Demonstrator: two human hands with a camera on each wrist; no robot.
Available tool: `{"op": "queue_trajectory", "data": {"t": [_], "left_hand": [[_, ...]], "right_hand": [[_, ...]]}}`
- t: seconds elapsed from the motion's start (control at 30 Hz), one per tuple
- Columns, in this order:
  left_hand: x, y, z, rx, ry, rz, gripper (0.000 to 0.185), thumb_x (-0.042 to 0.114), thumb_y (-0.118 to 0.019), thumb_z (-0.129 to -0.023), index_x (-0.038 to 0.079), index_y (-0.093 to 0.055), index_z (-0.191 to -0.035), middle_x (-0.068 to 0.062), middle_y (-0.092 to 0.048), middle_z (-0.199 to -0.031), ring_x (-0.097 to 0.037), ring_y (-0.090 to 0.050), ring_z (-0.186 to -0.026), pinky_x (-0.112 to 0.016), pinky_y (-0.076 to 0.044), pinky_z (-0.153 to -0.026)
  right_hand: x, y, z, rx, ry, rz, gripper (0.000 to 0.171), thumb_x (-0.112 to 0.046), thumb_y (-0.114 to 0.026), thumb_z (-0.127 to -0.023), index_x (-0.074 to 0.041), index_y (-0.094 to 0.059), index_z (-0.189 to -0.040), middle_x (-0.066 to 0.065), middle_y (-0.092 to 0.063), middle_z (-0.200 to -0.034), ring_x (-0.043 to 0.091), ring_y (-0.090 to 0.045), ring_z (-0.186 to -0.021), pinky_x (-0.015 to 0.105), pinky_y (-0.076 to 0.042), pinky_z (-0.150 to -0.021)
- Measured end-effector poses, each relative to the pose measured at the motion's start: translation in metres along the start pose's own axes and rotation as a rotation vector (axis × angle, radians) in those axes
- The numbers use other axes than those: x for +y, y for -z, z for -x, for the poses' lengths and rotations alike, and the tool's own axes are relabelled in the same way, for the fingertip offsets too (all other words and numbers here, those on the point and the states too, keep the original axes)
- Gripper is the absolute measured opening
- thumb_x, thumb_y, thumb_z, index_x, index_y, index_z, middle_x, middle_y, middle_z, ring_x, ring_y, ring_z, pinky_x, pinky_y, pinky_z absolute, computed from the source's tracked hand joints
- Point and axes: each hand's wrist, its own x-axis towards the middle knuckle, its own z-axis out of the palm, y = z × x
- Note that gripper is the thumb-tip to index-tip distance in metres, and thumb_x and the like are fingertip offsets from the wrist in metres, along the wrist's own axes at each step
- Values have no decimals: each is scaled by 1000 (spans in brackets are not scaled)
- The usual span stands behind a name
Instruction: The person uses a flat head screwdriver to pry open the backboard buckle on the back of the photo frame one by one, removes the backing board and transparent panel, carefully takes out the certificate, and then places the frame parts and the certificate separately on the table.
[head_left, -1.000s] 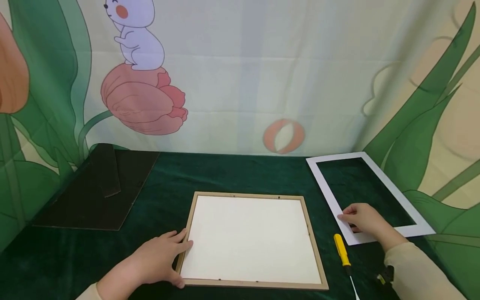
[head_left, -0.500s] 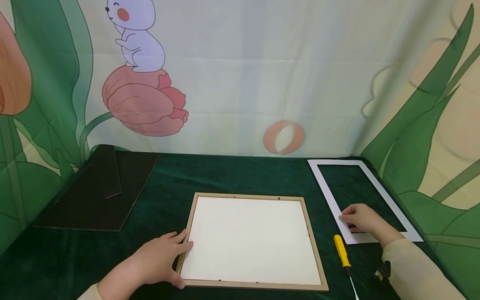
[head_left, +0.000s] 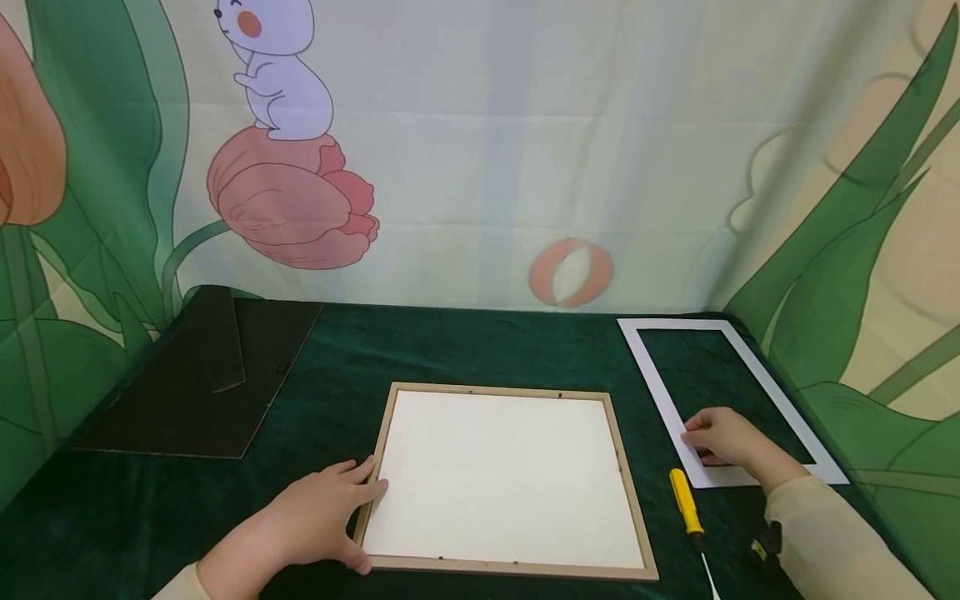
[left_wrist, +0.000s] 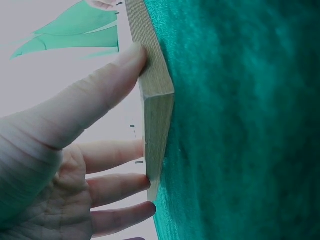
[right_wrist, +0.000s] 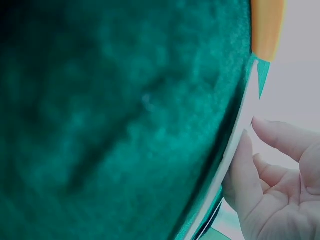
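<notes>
Desk (head_left: 480,350) w/ dark green velvet cloth, cartoon backdrop behind: rabbit on a pink tulip, big green leaves.

Left hand (head_left: 315,521) sits at the near-left corner of the wooden picture frame (head_left: 626,492). Fingers fairly straight & slightly spread along the frame's left edge, thumb on the near edge; left wrist view shows thumb (left_wrist: 100,100) pressed on one side of the corner, fingertips touching the other. Hand is bracing the corner, not wrapped round it. The frame lies flat mid-desk, white panel (head_left: 502,479) inside it.

Right hand (head_left: 723,437) is on the near-left corner of the white mat board (head_left: 663,392), which lies flat at the desk's right side, well apart from the frame. Fingers curl over the mat's edge; right wrist view shows fingertips (right_wrist: 245,165) under the thin white edge, thumb on top: pinching it.

Just beside that hand, between mat & frame: yellow-handled screwdriver (head_left: 684,498), tip cut off by the bottom edge. Small dark object w/ yellow bit at the right wrist, hard to make out. Far left: black backing board (head_left: 150,408) w/ its stand flap, lying flat.

Count: 1 frame, 1 mat, 1 backing board, 1 screwdriver. Both forearms in beige sleeves, partly cropped.
</notes>
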Motion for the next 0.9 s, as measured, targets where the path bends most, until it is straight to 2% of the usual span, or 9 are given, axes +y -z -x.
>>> {"op": "queue_trajectory", "data": {"t": [0.27,0.43,0.53,0.63,0.73,0.83,0.9], "left_hand": [[3,0,1,3,-14,12,84,55,-69,-51,15,-48,-122,-10,-35,-131,-32,-34,-114,-53,-33,-83],[5,1,2,8,-32,19,84,55,-69,-51,13,-48,-121,-11,-35,-130,-33,-33,-115,-52,-33,-83],[6,1,2,9,-34,26,84,55,-69,-51,14,-48,-121,-11,-35,-130,-33,-33,-115,-52,-33,-83],[5,1,1,14,-35,29,84,55,-69,-52,14,-48,-122,-10,-34,-131,-32,-32,-115,-52,-33,-84],[3,1,1,9,-29,32,85,56,-68,-53,15,-46,-124,-9,-31,-133,-32,-30,-117,-52,-32,-84],[1,0,3,-1,-20,44,85,56,-67,-54,14,-44,-125,-10,-30,-134,-32,-29,-118,-52,-32,-85],[1,1,5,-3,-18,53,85,55,-67,-54,14,-44,-125,-10,-29,-134,-32,-28,-118,-52,-32,-85]], "right_hand": [[1,0,2,4,-5,11,24,-7,-51,-84,6,-50,-103,13,-52,-91,19,-49,-70,33,-48,-65],[3,0,3,7,-4,9,26,-6,-49,-84,8,-47,-106,18,-49,-97,20,-48,-71,33,-48,-65],[3,1,4,7,2,4,31,-6,-50,-84,9,-43,-111,21,-48,-101,21,-49,-73,33,-48,-66],[2,3,5,16,14,46,38,-12,-52,-84,8,-40,-114,20,-49,-99,21,-50,-74,35,-48,-66],[-3,3,8,57,73,126,43,-19,-55,-83,6,-41,-115,20,-50,-99,24,-50,-78,39,-46,-69],[-11,-5,17,111,199,192,42,-24,-54,-83,1,-44,-115,19,-49,-106,27,-49,-87,42,-44,-73],[-19,-14,29,106,294,204,43,-28,-55,-82,-3,-46,-116,16,-49,-110,28,-49,-92,42,-44,-75]]}}
